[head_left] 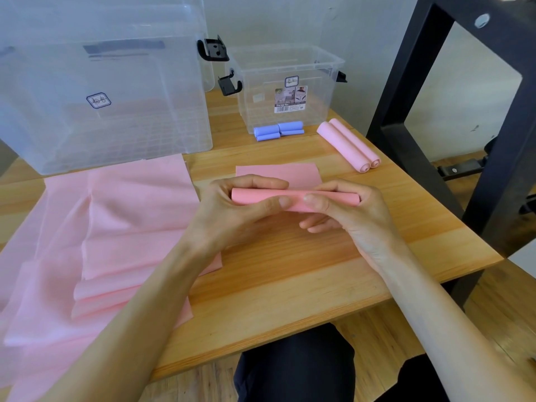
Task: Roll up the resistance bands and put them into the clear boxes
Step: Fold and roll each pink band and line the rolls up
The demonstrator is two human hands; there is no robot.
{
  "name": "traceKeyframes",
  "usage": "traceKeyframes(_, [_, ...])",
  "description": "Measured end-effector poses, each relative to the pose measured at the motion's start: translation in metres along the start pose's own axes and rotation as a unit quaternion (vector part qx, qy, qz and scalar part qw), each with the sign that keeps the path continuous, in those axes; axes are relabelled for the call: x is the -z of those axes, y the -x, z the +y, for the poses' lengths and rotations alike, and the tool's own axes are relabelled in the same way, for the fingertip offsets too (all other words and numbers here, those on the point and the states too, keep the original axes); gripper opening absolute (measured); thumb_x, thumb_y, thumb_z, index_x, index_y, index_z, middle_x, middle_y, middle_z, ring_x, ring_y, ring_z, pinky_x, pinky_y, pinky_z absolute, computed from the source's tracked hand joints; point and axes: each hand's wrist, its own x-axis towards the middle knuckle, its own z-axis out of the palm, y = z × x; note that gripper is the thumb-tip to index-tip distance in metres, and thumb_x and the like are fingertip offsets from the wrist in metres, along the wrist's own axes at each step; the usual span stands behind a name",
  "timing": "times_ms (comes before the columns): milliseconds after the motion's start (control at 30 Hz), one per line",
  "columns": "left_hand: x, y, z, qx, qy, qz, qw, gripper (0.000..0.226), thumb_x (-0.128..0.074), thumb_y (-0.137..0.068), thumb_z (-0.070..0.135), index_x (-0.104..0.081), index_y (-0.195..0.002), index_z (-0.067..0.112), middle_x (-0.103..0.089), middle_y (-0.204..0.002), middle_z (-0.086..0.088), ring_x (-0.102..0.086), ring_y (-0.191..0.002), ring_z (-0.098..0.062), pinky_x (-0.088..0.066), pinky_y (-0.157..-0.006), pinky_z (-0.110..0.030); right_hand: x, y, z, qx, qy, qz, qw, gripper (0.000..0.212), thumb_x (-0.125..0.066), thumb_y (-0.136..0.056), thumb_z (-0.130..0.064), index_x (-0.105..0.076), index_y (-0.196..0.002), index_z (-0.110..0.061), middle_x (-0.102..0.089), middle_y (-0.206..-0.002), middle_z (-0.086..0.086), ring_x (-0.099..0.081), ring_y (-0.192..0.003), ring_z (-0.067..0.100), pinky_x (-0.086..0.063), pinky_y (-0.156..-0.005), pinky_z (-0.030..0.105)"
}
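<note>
My left hand (pixel 232 210) and right hand (pixel 339 207) grip the half-rolled pink rubber band (pixel 261 195) mid-table. Two pale pink rolls (pixel 348 143) lie far right; unrolled pink sheets (pixel 116 227) remain left. The small clear plastic box (pixel 290 82) holds blue rolls (pixel 278 130).

Large clear box (pixel 101 91) back left on table (pixel 290 271), small clear box (pixel 285 88) to its right; rolled bands (pixel 278 131) before it, loose bands (pixel 95 242) front left.
</note>
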Motion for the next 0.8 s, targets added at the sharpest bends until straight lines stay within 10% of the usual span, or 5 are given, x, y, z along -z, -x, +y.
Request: traceKeyframes(800, [0.0025,-0.0019,-0.0035,0.03,0.011,0.01,0.999,0.024,-0.079,-0.069,0.025,-0.079,-0.09,0.013,-0.076,-0.094,-0.009,-0.07,-0.086,-0.022,-0.057,-0.082,-0.03,-0.0016,-0.0004,0.001,0.009,-0.011,-0.005,1.0,0.027,-0.076,-0.075,-0.016,-0.072,-0.1,-0.006,-0.076,-0.09,0.012,-0.074,-0.073,0.03,-0.062,-0.063,0.031])
